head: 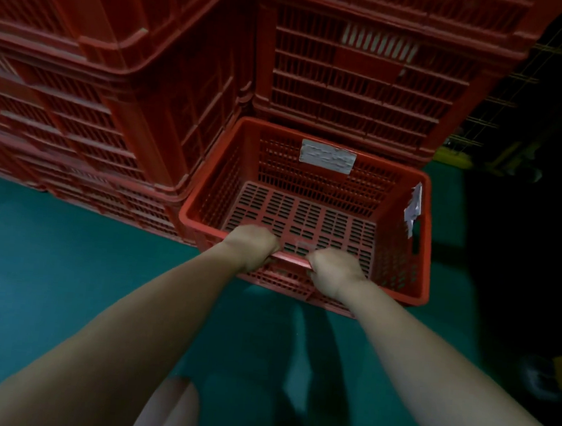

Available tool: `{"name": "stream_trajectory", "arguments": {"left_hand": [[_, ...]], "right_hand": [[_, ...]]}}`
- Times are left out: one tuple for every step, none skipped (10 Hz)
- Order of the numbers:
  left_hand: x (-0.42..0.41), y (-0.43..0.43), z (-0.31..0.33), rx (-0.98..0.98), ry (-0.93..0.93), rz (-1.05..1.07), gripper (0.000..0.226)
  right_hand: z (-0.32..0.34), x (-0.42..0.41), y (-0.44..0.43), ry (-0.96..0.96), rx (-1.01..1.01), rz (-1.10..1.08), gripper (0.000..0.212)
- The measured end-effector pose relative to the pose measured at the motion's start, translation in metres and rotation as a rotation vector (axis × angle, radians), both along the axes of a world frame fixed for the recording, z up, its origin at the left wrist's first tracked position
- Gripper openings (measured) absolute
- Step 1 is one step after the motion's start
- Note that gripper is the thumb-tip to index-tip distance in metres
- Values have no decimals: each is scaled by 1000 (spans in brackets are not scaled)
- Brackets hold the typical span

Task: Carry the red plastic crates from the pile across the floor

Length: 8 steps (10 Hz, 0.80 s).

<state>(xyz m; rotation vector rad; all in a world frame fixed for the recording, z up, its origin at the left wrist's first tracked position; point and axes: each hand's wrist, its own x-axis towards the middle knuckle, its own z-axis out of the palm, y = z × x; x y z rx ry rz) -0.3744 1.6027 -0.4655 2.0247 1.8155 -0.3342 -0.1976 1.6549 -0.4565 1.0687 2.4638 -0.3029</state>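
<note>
Now: both hands grip the near rim of the red plastic crate [306, 211] beside the pile [351, 67].
Left hand [253, 246] and right hand [334, 267] curl close together over that rim; crate appears low over the green floor [52, 245]. Advice: spread hands wider, lift level.

Stacked crates [122, 76] wall off front and left; green floor [33, 260] open near side.

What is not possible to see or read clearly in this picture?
Head view:
- white label on the held crate: writing blurred.
- fingertips of left hand and right hand: hidden, curled round the crate's near rim.
- crate stacks: tops cut by the upper edge.
- dark area right of the crate: contents unclear.
</note>
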Motion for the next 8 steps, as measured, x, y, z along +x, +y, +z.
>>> {"name": "stream_trajectory", "arguments": {"left_hand": [[-2,13,3,2,-1,2,13],[-5,23,4,28,-8,4,11],[-7,28,2,37,-25,1,10],[-6,28,3,23,-2,5,11],[-2,27,7,-13,40,31,9],[5,21,17,-86,90,64,37],[4,3,55,-31,67,119,65],[-3,-15,113,-87,15,213,62]], "right_hand": [[-2,-2,11,12,35,8,22],[-4,-6,25,31,49,-5,27],[-7,-7,31,34,32,-6,33],[-8,-7,30,24,50,5,26],[-6,-8,28,2,15,-21,24],[7,-6,21,2,-94,-81,44],[48,1,11,99,-205,-151,67],[113,4,1,143,-207,-194,65]]}}
